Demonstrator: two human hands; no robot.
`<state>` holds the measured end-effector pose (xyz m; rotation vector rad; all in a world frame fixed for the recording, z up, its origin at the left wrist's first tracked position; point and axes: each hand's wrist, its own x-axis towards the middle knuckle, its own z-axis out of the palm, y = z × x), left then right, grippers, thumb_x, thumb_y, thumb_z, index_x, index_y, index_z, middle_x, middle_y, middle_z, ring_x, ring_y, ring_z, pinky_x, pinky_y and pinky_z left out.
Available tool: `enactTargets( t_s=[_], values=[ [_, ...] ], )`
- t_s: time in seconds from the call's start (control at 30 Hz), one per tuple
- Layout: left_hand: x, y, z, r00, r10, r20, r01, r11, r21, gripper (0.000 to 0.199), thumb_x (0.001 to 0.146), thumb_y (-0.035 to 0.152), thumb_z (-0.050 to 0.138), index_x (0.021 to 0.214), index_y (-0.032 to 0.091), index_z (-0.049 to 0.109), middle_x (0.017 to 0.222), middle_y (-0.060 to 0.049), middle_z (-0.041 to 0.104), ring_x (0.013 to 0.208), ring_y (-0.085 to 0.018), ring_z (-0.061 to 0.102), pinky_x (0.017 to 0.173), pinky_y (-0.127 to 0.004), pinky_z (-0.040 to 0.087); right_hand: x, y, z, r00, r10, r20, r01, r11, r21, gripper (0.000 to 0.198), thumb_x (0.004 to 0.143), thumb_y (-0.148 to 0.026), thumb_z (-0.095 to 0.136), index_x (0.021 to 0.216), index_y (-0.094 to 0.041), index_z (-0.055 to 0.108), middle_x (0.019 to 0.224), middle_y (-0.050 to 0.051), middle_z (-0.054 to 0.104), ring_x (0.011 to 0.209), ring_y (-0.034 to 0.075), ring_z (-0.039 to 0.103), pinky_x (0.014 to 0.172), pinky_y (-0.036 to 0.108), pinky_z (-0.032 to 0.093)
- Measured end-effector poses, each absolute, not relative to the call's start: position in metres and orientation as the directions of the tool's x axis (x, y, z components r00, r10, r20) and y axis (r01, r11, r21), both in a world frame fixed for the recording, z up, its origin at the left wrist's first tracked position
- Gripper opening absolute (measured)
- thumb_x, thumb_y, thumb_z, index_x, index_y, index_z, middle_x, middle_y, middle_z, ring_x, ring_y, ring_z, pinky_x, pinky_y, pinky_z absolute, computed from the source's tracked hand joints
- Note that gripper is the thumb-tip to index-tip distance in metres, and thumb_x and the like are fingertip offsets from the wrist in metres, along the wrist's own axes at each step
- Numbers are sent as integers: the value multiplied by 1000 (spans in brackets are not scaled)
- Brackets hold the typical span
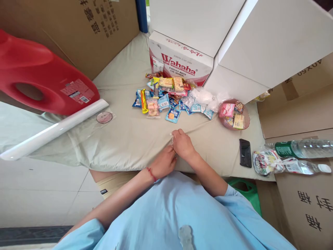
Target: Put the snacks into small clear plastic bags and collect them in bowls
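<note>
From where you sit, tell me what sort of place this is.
Probably a storeroom or packing corner: stacked cardboard cartons, a Wahaha water box, and a pile of wrapped snacks on a cloth-covered surface, where both hands work.

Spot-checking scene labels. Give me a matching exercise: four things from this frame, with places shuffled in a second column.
Things:
1. red jug
2. black phone
3. Wahaha box
4. white roll

Places:
A. behind the snack pile
B. far left, above the white roll
C. right of both hands, near the bottles
D. lying slantwise in front of the red jug

Pairs: 1-B, 2-C, 3-A, 4-D

Left hand and right hand meet at the cloth's near edge.
</note>
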<state>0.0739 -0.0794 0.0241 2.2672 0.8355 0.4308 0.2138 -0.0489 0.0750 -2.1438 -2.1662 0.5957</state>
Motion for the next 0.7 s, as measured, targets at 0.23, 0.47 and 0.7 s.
enactTargets(
  t_s=[0.23, 0.47, 0.7],
  values=[
    [4, -87, 32, 567, 805, 171, 414, -459, 786, 38, 91, 20, 49, 122, 23, 71, 137, -10, 69, 142, -29, 52, 117, -56, 47, 206, -69, 63, -145, 976, -164, 980, 119, -160, 29, 101, -32, 58, 123, -15, 65, 119, 19, 60, 113, 35, 53, 98, 51, 47],
    [-11, -82, 26, 298, 950, 91, 436, -220, 873, 23, 96, 33, 52, 97, 23, 73, 108, -8, 77, 119, -26, 66, 108, -50, 54, 237, -90, 53, -60, 998, -22, 949, 50, -310, 35, 98, -17, 53, 131, -23, 66, 128, 16, 61, 116, 32, 52, 100, 48, 48],
    [36, -74, 46, 342, 908, -241, 35, 243, 969, 49, 92, 60, 62, 123, 22, 65, 135, -14, 66, 125, -29, 64, 96, -47, 60, 283, -97, 65, 267, 957, -116, 244, -184, -952, 23, 90, -39, 65, 108, -25, 64, 109, 7, 69, 98, 21, 66, 88, 36, 57]
  ],
)
